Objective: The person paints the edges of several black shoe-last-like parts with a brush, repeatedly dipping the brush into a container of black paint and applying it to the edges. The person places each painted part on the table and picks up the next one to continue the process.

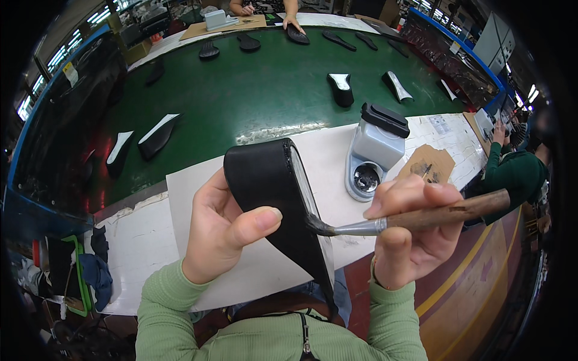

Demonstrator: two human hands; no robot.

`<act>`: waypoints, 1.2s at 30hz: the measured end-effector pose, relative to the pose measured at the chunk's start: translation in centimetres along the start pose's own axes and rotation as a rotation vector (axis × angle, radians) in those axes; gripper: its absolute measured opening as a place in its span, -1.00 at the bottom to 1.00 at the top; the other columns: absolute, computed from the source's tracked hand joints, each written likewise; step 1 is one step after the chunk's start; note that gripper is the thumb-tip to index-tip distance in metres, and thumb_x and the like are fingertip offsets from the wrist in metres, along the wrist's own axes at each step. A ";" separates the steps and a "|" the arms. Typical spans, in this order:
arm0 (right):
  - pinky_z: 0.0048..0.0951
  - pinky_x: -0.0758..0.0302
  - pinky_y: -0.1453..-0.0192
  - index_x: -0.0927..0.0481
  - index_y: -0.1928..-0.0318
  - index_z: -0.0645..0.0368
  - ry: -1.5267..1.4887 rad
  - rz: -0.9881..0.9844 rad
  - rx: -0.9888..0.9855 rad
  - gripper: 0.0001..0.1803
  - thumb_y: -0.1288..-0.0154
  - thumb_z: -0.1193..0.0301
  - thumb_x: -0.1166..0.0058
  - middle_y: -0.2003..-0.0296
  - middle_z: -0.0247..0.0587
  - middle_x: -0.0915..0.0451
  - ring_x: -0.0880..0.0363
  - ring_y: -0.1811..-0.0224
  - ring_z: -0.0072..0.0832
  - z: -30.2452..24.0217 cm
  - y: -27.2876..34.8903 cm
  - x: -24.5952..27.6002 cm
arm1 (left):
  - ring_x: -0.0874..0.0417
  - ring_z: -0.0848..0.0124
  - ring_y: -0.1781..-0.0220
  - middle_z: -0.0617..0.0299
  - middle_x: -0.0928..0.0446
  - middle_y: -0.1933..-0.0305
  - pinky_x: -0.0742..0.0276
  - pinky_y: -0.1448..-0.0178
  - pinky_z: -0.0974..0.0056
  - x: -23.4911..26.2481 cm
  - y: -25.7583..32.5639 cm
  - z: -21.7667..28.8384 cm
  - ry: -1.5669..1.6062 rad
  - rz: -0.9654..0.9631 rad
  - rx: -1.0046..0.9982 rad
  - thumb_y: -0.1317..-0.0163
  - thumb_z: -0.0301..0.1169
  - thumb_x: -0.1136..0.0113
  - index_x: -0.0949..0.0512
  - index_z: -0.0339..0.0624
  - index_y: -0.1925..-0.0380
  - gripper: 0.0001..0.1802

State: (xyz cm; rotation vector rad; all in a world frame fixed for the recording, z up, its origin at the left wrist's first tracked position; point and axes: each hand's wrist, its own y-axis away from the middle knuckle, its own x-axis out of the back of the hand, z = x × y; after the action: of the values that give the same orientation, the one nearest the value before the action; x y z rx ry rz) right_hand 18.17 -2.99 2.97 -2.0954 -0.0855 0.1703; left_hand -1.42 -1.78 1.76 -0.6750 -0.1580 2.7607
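Note:
My left hand is closed round a black wedge shoe sole, its thumb lying across the black side wall and its fingers partly hidden behind. The thick heel end points up and away, and the thin toe end runs down toward my lap. A whitish face shows along the sole's right side. Between the fingers and thumb of my right hand is a brush with a wooden handle and metal ferrule. Its dark bristle tip touches the sole's edge near the middle.
A grey-white glue pot with a black lid and a round dark cup stands beyond my right hand, beside a stained cardboard piece. More wedge soles lie on the green conveyor belt. One co-worker's hand touches a sole opposite; another person sits at right.

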 end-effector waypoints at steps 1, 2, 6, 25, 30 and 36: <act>-0.46 -0.41 0.39 -0.26 -0.03 0.36 -0.001 0.000 -0.001 -0.41 0.04 0.71 -0.21 0.46 -0.02 -0.48 -0.40 0.46 -0.47 0.0 0.0 0.0 | -0.47 0.45 0.03 0.15 -0.44 0.05 -0.38 -0.09 0.35 0.0 0.0 0.0 -0.005 0.003 -0.004 0.04 -0.43 -0.28 -0.33 -0.38 0.00 -0.43; -0.47 -0.40 0.39 -0.26 -0.03 0.36 -0.003 -0.004 0.002 -0.41 0.04 0.70 -0.21 0.46 -0.02 -0.48 -0.40 0.46 -0.47 0.0 0.0 0.1 | -0.47 0.45 0.03 0.16 -0.44 0.05 -0.38 -0.09 0.35 0.0 -0.1 0.1 -0.009 0.006 -0.008 0.04 -0.43 -0.28 -0.33 -0.38 0.00 -0.43; -0.48 -0.39 0.40 -0.27 -0.02 0.35 0.010 -0.013 -0.016 -0.42 0.05 0.70 -0.21 0.47 -0.01 -0.49 -0.41 0.46 -0.46 0.2 0.1 0.4 | -0.47 0.45 0.03 0.16 -0.44 0.05 -0.38 -0.08 0.36 0.0 -0.6 0.0 -0.013 0.012 -0.022 0.04 -0.41 -0.28 -0.34 -0.38 0.00 -0.43; -0.55 -0.46 0.20 -0.19 -0.08 0.34 -0.048 0.224 -0.040 -0.47 -0.13 0.59 -0.11 0.36 0.00 -0.54 -0.54 0.33 -0.47 2.4 -1.7 -0.2 | -0.49 0.46 0.02 0.16 -0.43 0.01 -0.44 -0.05 0.35 -0.1 -0.4 -1.2 0.193 -0.078 0.167 -0.16 -0.25 -0.05 -0.21 -0.30 -0.15 -0.41; -0.45 -0.48 0.25 -0.18 -0.10 0.29 -0.143 0.121 -0.104 -0.44 -0.10 0.61 -0.13 0.38 0.02 -0.52 -0.53 0.35 -0.39 1.2 0.0 -0.2 | -0.53 0.44 0.08 0.14 -0.46 0.06 -0.48 0.00 0.35 0.7 -0.7 -1.1 0.195 -0.038 0.127 -0.19 -0.21 -0.03 -0.27 -0.34 -0.05 -0.48; -0.45 -0.46 0.32 -0.23 -0.06 0.30 -0.258 0.002 -0.175 -0.45 -0.07 0.58 -0.17 0.40 0.02 -0.51 -0.51 0.41 -0.40 0.4 2.5 0.8 | -0.56 0.45 0.14 0.11 -0.48 0.11 -0.53 0.06 0.35 1.4 -1.7 -1.2 0.206 0.011 0.119 -0.24 -0.17 0.05 -0.30 -0.38 0.00 -0.50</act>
State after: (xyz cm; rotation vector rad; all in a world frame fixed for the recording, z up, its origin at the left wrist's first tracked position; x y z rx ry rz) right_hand 18.87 -3.84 0.58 -2.2377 -0.2617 0.4484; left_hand -1.58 0.27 0.39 -0.9234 0.0544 2.6636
